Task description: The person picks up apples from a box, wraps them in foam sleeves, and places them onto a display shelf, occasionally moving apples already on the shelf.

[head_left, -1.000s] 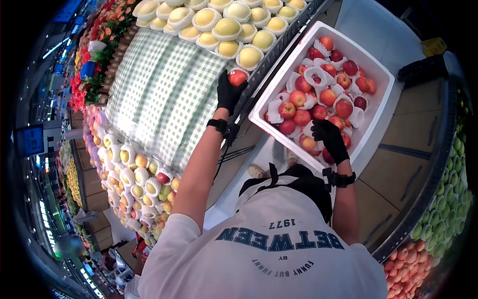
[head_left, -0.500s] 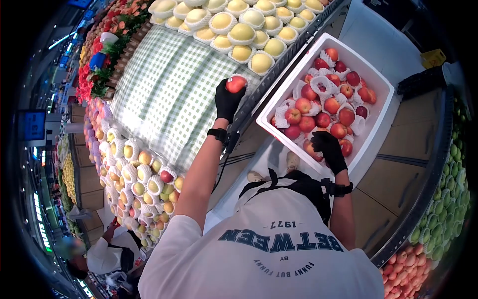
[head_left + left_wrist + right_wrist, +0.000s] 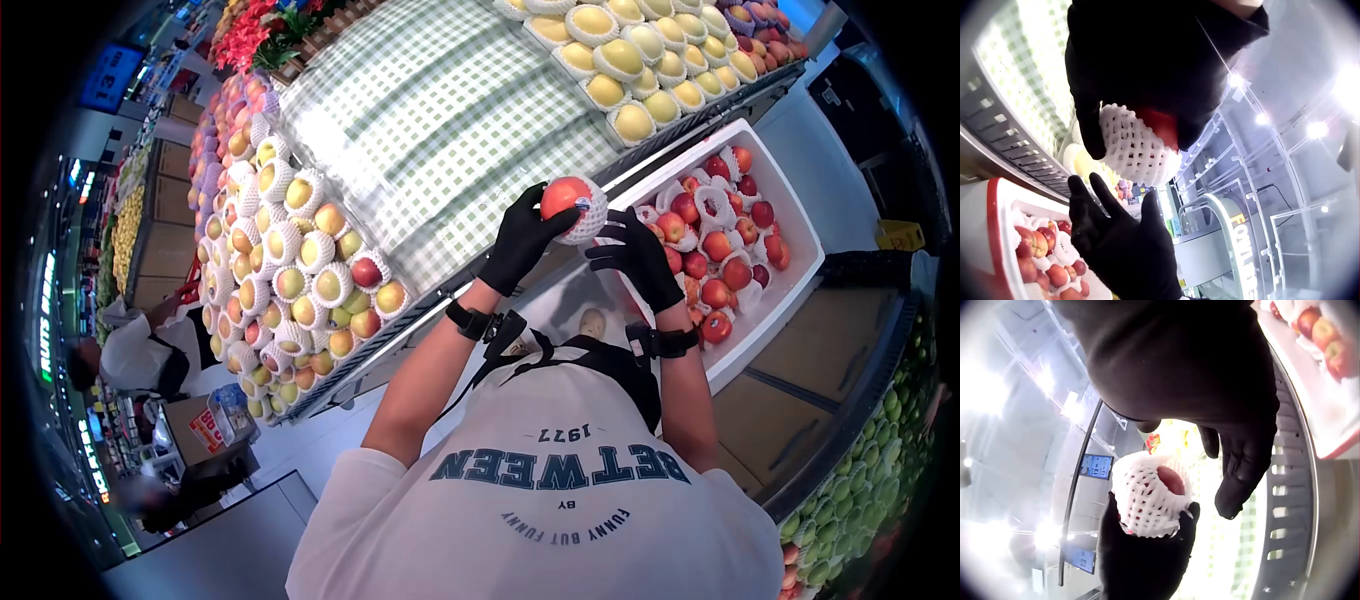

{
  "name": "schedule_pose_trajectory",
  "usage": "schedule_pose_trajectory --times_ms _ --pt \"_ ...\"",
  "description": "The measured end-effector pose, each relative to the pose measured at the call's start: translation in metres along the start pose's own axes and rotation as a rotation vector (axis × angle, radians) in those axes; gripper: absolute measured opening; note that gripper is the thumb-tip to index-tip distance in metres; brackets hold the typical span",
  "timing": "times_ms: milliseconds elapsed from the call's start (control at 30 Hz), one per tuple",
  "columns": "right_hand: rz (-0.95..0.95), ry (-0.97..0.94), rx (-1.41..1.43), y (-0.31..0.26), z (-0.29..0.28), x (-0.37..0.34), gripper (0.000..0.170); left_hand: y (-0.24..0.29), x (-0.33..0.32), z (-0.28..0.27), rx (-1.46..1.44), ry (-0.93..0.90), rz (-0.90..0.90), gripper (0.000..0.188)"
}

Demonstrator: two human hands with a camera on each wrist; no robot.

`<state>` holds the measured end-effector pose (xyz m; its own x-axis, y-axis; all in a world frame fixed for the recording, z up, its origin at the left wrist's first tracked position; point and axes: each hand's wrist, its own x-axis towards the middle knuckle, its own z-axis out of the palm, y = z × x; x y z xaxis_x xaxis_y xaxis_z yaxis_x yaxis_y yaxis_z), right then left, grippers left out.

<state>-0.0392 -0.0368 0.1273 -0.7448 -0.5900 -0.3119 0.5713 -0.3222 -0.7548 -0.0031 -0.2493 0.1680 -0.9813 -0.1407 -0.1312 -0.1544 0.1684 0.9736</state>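
Note:
In a black glove, my left hand grips a red apple wrapped in a white foam net, above the front edge of the checked cloth. The left wrist view shows the foam net bulging out between the gloved fingers. Just right of the apple, my gloved right hand has its fingers spread and holds nothing. From the right wrist, the netted apple sits in the left hand, apart from the right hand's fingers.
A white foam box of red apples stands at the right. Green-checked cloth covers the middle of the stand, between netted yellow fruit and netted apples. A black slatted rim edges the stand. Another person is at the far left.
The left hand has brought the apple off the cloth area toward the body. The right hand has left the box and come up beside it. The head view has shifted.

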Motion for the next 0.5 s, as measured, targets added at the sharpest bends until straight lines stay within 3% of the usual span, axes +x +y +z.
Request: schedule_pose_trajectory --times_ms 33,100,167,233,267,333,467,500 --pt "0.056 -0.016 0.045 -0.005 0.014 0.003 0.044 0.001 -0.008 -0.003 0.009 0.021 -0.018 0.067" --pt "-0.057 -0.112 -0.063 0.005 0.025 0.014 0.044 0.007 -0.023 -0.012 0.115 0.048 0.177 0.071" --pt "-0.255 -0.162 -0.482 0.014 0.037 0.016 0.044 0.012 -0.037 -0.025 0.192 0.044 0.301 0.074" --pt "-0.555 -0.153 -1.212 0.006 0.067 0.009 0.044 0.015 -0.047 -0.040 0.242 0.003 0.365 0.076" --pt "-0.571 -0.100 -1.023 0.019 0.067 0.016 0.055 0.015 -0.050 -0.047 0.266 -0.012 0.400 0.077" --pt "-0.422 -0.097 -0.678 0.030 0.077 0.019 0.052 0.009 -0.055 -0.058 0.277 0.011 0.441 0.077" --pt "-0.396 -0.368 -0.298 0.046 0.093 0.025 0.048 0.004 -0.070 -0.077 0.173 0.048 0.415 0.069" --pt "-0.369 -0.305 -0.437 0.041 0.108 0.021 0.050 0.002 -0.073 -0.082 0.198 0.072 0.465 0.070"
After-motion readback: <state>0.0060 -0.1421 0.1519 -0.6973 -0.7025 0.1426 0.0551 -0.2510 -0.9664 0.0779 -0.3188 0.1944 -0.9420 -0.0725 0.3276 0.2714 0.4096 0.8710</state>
